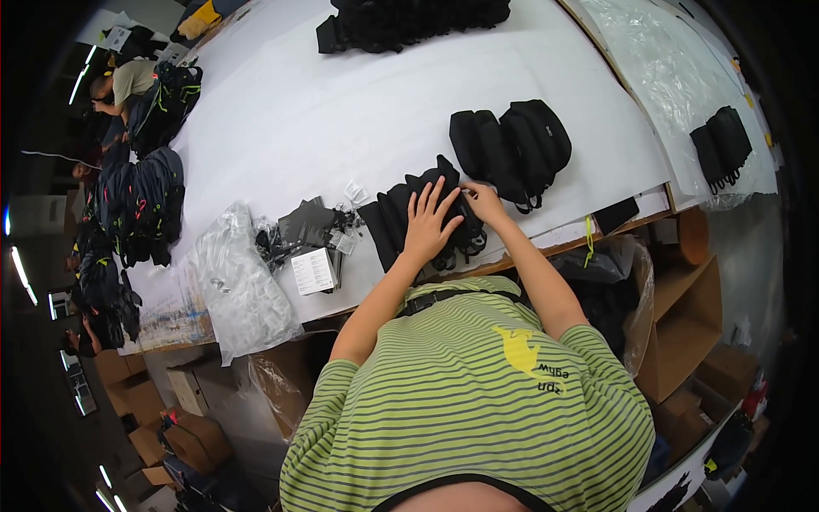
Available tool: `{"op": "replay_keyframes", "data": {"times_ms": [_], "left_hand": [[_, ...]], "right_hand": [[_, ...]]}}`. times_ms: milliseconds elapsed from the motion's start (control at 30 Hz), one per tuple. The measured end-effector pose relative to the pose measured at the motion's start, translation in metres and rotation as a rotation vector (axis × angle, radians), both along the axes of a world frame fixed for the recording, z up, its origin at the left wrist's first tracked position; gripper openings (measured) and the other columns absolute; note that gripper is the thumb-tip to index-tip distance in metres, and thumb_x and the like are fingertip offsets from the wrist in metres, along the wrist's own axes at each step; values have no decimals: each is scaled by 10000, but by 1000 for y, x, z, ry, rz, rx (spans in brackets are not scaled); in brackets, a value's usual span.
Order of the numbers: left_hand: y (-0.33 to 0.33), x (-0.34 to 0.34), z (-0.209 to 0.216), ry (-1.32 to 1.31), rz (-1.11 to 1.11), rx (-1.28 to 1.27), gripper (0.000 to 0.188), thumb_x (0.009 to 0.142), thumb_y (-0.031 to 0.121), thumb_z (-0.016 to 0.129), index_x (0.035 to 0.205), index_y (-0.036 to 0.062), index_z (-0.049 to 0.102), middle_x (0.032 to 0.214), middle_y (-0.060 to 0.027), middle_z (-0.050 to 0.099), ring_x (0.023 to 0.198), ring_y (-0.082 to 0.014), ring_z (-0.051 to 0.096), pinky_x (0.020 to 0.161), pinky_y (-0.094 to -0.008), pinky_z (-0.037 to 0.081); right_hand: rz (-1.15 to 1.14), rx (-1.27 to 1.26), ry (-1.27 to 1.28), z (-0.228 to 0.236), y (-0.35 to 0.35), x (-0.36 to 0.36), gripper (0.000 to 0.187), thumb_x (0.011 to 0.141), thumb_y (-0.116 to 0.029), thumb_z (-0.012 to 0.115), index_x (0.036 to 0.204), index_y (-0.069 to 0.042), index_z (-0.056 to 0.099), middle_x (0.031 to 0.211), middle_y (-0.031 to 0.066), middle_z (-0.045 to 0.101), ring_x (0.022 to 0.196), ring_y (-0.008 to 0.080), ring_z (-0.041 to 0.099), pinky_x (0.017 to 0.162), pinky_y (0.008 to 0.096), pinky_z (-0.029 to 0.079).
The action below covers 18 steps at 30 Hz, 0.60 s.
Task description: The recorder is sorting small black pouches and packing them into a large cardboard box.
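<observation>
A row of black padded fabric pouches (386, 224) with small cords lies at the table's near edge in front of me. My left hand (429, 224) rests on top of it, fingers spread. At the row's right end, my right hand (485, 202) has its fingers closed together; what they hold, if anything, is too small to make out. Just beyond my right hand stands a second row of black pouches (509, 145). Left of the pouches lie a stack of white printed cards (314, 271), dark flat sheets (305, 224) and small clear packets (345, 241).
Clear plastic bags (241, 286) drape over the near table edge. Black fuzzy goods (418, 19) lie at the far side, and more black pouches (721, 147) on plastic at right. Backpacks (141, 205) pile up at left, near another person (132, 85). Cardboard boxes (682, 328) stand below.
</observation>
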<state>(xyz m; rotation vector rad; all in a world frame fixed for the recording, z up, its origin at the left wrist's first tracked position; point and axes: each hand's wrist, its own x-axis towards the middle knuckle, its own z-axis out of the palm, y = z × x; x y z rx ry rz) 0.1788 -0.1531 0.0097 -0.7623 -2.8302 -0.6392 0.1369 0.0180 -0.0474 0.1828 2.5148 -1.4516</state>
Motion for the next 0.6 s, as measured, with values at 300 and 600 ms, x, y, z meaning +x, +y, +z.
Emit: {"op": "replay_keyframes", "data": {"times_ms": [300,600], "left_hand": [[4,1,0,-39,-18,-77,493,903,432,493,1365,279,418,1463,3,317,1358,-246,253,1100,-465,139],[4,-1,-2,-100,8,-23,447,910,354,511,1334,223,460,1409,-45,384,1331,-272,289,1087,-445,174]], "right_hand": [[-166,472,502,33,7,-21,365,702,-208,718,1036,-137,589,1071,101,459,1027,293,460,869,415,390],[-198,435,654,27,38,-23,282,703,-250,723,867,-49,614,1037,108,493,1011,298,459,827,391,391]]}}
